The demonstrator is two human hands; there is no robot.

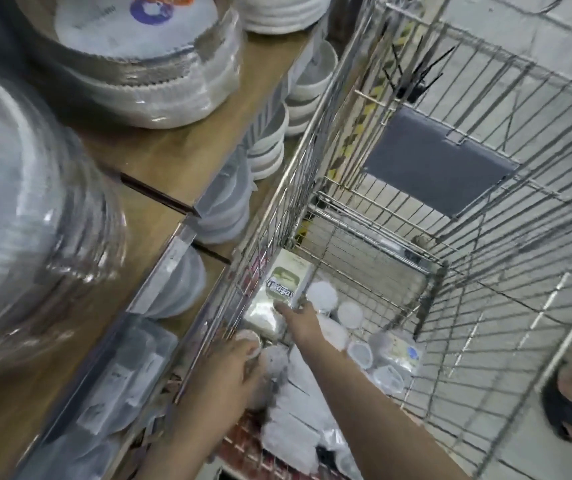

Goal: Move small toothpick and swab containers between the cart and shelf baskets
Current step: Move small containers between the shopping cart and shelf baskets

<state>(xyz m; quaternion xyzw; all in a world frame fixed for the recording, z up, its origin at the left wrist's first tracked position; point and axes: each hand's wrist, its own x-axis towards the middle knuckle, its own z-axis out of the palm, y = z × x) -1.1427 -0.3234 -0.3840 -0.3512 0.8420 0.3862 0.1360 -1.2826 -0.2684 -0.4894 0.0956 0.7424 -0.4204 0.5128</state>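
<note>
on the left, wrapped stacks of plates (132, 60) sit on a wooden shelf (159, 157). beside it, inside the wire cart (485, 237), the left hand (232, 372) curls its grip round a small round container (248, 341), though blur softens it. just right, the right hand (300, 318) reaches to a flat packet (277, 292); whether its grip pinches it i cannot tell. more round containers (350, 315) lie on the cart floor.
</note>
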